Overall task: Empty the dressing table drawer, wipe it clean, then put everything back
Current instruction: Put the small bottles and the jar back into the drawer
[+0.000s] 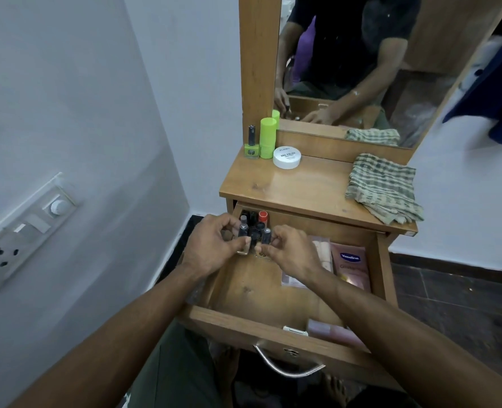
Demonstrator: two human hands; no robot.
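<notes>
Drawer (273,293) pulled well out of the dressing table, not yet emptied. Cluster of small nail polish bottles (254,228) stands upright at its back left corner; Vaseline pouch (350,265) and pale packets lie along the right side, a pink box near the front right. Bare wood floor in the middle.

Left hand (211,248): fingers pinched shut around one dark-capped bottle at the left of the cluster. Right hand (291,251): fingers closed on another dark-capped bottle just beside it. Both bottles look held near cap and neck; whether they're lifted clear of the drawer floor, cannot tell.

Handling, as judged: bottles light, rigid, glass, so breakable and smooth; they tip easily when packed tight. Best taken by the cap or upper body, one per hand, straight up so neighbours don't topple. Pouch is soft and flat, pick it by an edge.

Surface (296,189) above the drawer is glossy wood and already carries a green polish bottle (252,142), a green cylinder tube (267,138) and a white round tub (287,159) at the back left, plus a folded checked cloth (383,191) on the right, likely for the wiping. Free space in the middle for more items.

Room: mirror (349,69) behind the surface, white walls, switchboard with socket (23,231) on the left wall, dark tiled floor.
</notes>
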